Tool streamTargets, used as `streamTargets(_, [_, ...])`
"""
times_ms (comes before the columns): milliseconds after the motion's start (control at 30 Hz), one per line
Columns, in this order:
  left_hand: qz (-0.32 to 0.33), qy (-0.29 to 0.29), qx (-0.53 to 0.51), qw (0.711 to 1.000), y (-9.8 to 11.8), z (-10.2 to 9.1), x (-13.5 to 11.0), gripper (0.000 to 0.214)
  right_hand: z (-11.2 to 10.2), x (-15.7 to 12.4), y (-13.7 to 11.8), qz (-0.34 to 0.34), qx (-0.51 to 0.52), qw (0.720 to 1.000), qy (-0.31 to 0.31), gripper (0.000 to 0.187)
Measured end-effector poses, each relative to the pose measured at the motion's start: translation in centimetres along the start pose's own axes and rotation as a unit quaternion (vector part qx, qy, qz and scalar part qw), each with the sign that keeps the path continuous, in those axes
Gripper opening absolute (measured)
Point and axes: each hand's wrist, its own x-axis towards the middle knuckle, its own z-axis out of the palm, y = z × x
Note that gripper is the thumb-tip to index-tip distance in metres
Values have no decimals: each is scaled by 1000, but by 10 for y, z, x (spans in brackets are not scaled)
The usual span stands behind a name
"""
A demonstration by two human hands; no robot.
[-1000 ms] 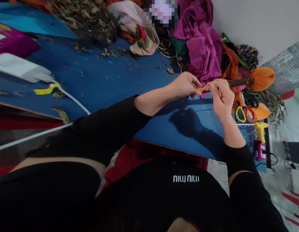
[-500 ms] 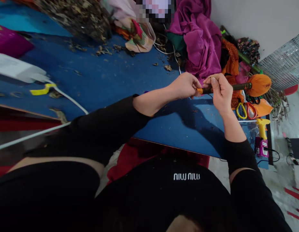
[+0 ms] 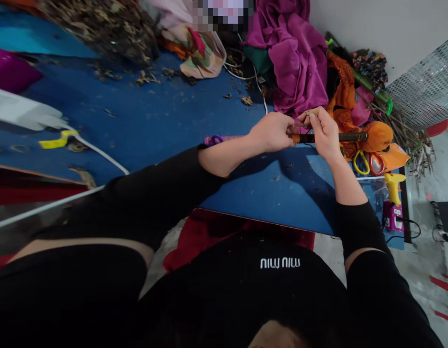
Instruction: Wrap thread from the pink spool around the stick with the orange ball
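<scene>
A dark stick (image 3: 354,137) with an orange cloth-covered ball (image 3: 379,136) at its right end lies level above the blue table (image 3: 166,116). My left hand (image 3: 272,131) is closed on the stick's left end, where a bit of orange shows at the fingertips. Farther right, my right hand (image 3: 324,131) crosses in front of the stick. Its thumb and forefinger are pinched just above the shaft on something small and thin that I cannot make out. Whether its other fingers also grip the stick is hidden.
Magenta cloth (image 3: 296,63) is heaped behind my hands. Yellow-handled and red-handled scissors (image 3: 361,163), a yellow glue gun (image 3: 394,187) and a purple power block (image 3: 393,216) sit at right. Dried plant matter (image 3: 108,29) and a white power strip (image 3: 24,110) lie left.
The stick and its orange ball have shifted slightly left in view, and my right hand has moved a little left and up. Both hands keep their closed grip.
</scene>
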Motion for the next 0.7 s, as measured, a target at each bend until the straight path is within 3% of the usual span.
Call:
streamTargets(100, [-1, 6, 78, 997, 7, -3, -5, 42, -1, 2, 5, 1, -1, 1000, -3, 52])
streamTargets(400, [15, 14, 176, 984, 24, -7, -22, 60, -7, 4, 9, 2, -18, 1000, 0, 48])
streamTargets(700, [17, 32, 155, 987, 20, -3, -21, 42, -2, 3, 4, 19, 23, 999, -19, 47])
